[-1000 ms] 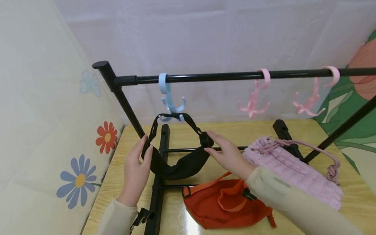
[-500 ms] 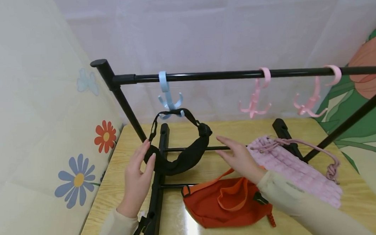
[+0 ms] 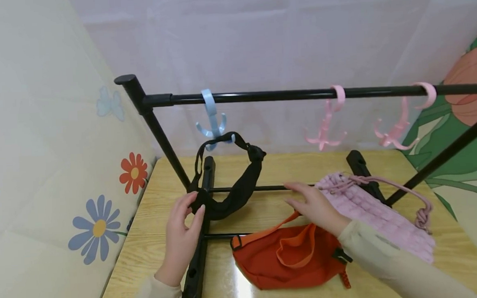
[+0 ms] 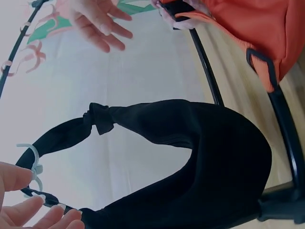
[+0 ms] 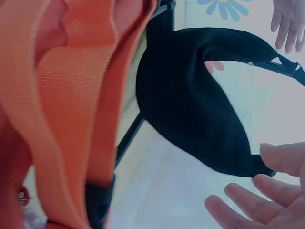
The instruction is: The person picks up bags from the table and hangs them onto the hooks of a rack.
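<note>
From my end I see long cream sleeves, slightly creased, with a small black fitting beside each cuff.

A bag hangs from the leftmost hook.

Your bags are black bag, orange-red bag and pale pink bag; your light blue hook joins pink hooks above a yellowish, wood-grained tabletop.

Both arms reach forward. Left grip: thumb parted from gently bent fingers. Right grip, well apart: fingers relaxed, pointing inward.
</note>
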Demonstrator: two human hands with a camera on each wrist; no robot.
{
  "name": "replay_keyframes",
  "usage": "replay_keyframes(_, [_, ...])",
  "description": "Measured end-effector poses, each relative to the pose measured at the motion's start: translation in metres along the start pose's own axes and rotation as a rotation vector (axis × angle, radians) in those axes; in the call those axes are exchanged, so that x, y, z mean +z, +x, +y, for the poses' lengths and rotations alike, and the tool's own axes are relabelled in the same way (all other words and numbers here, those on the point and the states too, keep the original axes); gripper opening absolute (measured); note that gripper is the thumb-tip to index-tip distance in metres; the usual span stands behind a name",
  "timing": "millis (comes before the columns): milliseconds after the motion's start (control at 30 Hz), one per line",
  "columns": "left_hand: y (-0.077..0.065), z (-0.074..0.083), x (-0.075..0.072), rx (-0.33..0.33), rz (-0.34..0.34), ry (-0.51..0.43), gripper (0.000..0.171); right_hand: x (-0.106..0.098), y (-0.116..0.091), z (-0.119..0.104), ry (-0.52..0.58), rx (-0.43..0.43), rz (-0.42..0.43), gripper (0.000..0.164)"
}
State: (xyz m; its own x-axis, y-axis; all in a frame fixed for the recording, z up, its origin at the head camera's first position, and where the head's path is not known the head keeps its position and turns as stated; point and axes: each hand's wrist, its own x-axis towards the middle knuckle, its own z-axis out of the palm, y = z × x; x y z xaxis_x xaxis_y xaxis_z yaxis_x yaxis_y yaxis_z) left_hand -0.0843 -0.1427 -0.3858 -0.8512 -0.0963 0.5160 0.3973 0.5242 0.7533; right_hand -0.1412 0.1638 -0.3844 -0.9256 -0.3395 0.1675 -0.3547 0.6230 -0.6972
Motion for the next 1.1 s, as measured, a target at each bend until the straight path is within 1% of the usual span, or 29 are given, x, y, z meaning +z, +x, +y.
replay_keyframes(167, [-0.008, 0.001, 0.005, -0.032, -0.011, -0.023, 0.027, -0.001, -0.003, 0.008, -0.002, 0.035, -0.017, 0.039])
replay_keyframes(267, [-0.011, 0.000, 0.007, -0.030, -0.022, -0.025, 0.027, -0.001, -0.004, 0.011, 0.001, 0.050, -0.021, 0.039])
replay_keyframes(367, [-0.013, -0.001, 0.007, -0.031, -0.042, -0.039, 0.028, -0.003, -0.005, 0.014, 0.000, 0.061, -0.036, 0.039])
replay_keyframes(433, [-0.014, -0.001, 0.008, -0.044, -0.064, -0.050, 0.030, -0.004, -0.007, 0.015, -0.007, 0.071, -0.051, 0.040])
replay_keyframes(567, [-0.017, -0.001, 0.010, -0.073, -0.094, -0.052, 0.032, -0.005, -0.008, 0.018, -0.056, 0.091, -0.121, 0.044])
replay_keyframes(667, [-0.019, -0.001, 0.012, -0.091, -0.105, -0.065, 0.032, -0.004, -0.009, 0.020, -0.104, 0.088, -0.186, 0.049])
replay_keyframes(733, [-0.020, -0.001, 0.013, -0.104, -0.117, -0.071, 0.032, -0.004, -0.009, 0.022, -0.121, 0.080, -0.213, 0.051])
replay_keyframes(833, [-0.021, -0.001, 0.014, -0.125, -0.136, -0.081, 0.032, -0.003, -0.010, 0.023, -0.127, 0.071, -0.219, 0.052])
replay_keyframes(1100, [-0.021, -0.001, 0.016, -0.162, -0.175, -0.102, 0.032, -0.003, -0.011, 0.023, -0.132, 0.053, -0.198, 0.050])
